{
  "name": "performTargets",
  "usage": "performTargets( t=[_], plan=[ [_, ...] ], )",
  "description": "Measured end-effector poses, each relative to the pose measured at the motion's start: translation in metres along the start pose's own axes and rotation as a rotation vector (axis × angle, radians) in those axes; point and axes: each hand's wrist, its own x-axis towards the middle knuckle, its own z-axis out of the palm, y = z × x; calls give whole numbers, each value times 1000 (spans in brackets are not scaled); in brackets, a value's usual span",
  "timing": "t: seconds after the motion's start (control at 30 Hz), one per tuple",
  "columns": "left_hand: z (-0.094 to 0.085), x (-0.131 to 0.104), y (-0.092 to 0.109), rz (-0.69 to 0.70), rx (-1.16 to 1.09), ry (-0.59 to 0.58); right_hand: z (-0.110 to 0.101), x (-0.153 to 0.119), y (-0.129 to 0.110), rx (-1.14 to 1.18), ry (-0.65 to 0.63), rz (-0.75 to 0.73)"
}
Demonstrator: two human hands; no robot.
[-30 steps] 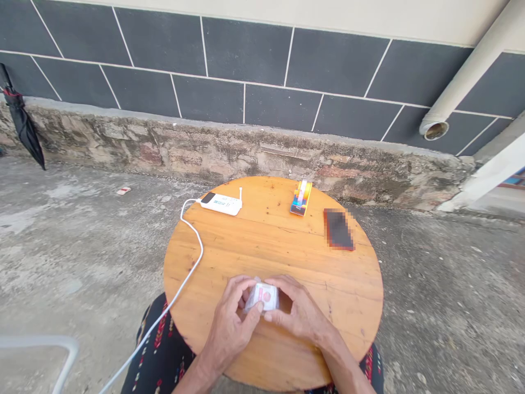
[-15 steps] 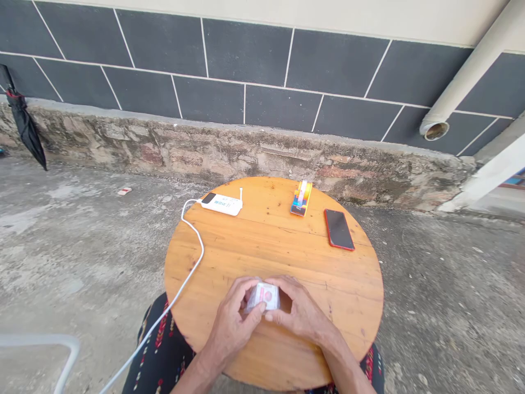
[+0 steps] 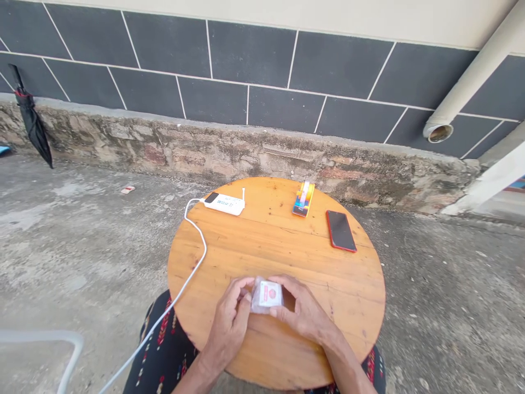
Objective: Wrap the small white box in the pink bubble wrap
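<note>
A small white box (image 3: pixel 270 294) with a red and pink print sits in clear plastic wrap (image 3: pixel 256 298) over the near middle of the round table (image 3: pixel 262 246). My right hand (image 3: pixel 300 307) holds the box's right side, thumb at the near edge and index finger at the far edge. On the left, my left hand (image 3: pixel 233 314) is closed, its thumb and bent fingers at the loose left end of the wrap. Its fingertips partly hide that edge of the plastic.
A white power strip (image 3: pixel 225 203) lies at the back left, its white cord (image 3: pixel 199 262) running over the table's left edge. At the back right are a yellow and blue tape dispenser (image 3: pixel 303 200) and a red-edged phone (image 3: pixel 341 231). A black umbrella (image 3: pixel 33 123) leans on the wall.
My left thumb has come off the box's front and drawn left to the end of the wrap. My right hand keeps its hold on the box.
</note>
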Motion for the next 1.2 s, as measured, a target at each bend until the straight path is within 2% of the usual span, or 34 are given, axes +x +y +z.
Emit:
performTargets(
  t=[0.13,0.27,0.5,0.83,1.2],
  plan=[
    [2,1,-3,24,6,14,-1,0,1,0,-20,-20],
    [1,-2,-6,20,2,91,-1,0,1,-20,-38,-24],
    [-1,-2,-1,32,19,113,0,1,4,-12,7,-1],
    [-6,-3,3,184,36,41,-3,0,4,121,42,39],
    [-3,0,9,148,77,-45,-1,0,8,141,77,24]
  ],
)
